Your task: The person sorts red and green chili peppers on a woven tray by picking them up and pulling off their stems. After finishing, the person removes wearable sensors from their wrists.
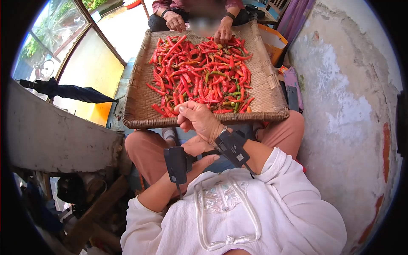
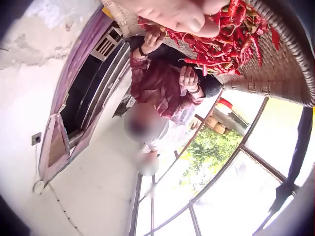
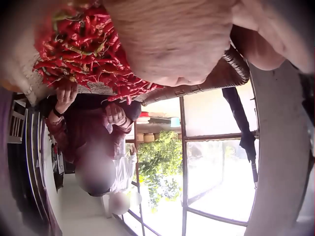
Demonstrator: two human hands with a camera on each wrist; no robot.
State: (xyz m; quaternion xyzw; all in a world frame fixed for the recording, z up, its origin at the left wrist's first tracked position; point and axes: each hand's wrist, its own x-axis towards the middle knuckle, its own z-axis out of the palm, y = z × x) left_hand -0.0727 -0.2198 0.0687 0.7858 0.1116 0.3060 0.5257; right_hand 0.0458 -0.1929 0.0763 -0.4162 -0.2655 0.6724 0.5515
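Note:
In the head view, my right hand (image 1: 198,120) is raised over the basket's front rim, fingers curled in and thumb lying near them; no object shows in it. Below it, my left hand (image 1: 199,148) lies close to the right wrist with its thumb extended; part of it is hidden by the right wrist and a black strap. Red chillies (image 1: 199,80), some green or brownish, are heaped in a square woven basket (image 1: 272,100). The left wrist view shows blurred fingers (image 2: 182,17) before the chillies; the back of a hand (image 3: 167,39) fills the right wrist view's top.
Across the basket, another person's two hands (image 1: 173,21) are at its far edge, one touching chillies. A folded dark umbrella (image 1: 76,91) hangs at the left by the window frames. A rough plastered wall (image 1: 340,93) runs along the right, near an orange box (image 1: 272,40) and a phone (image 1: 293,98).

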